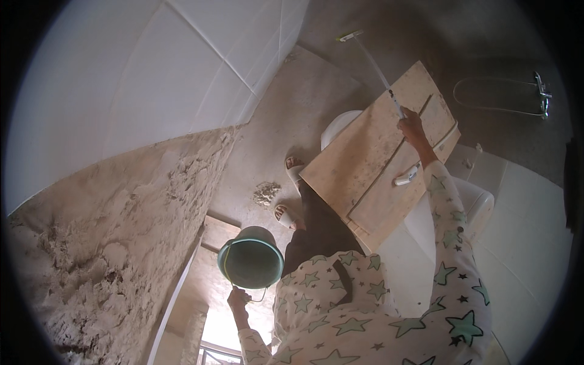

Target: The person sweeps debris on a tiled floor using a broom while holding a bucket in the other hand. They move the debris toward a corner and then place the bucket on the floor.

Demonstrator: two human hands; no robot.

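The left hand [238, 299] is holding a green bucket [250, 267] left of the wooden board [365, 164]; the right hand [412, 129] is gripping a long-handled tool [390, 92] over the board.

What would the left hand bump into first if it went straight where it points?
The left hand would probably bump the green bucket first, near its rim. From one picture, depth is unclear: the bucket might hang lower, letting the hand pass over.

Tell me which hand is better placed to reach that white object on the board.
Probably the right hand: it's nearer the white object on the board, though gripping a long-handled tool. The left hand, farther away, holds a green bucket.
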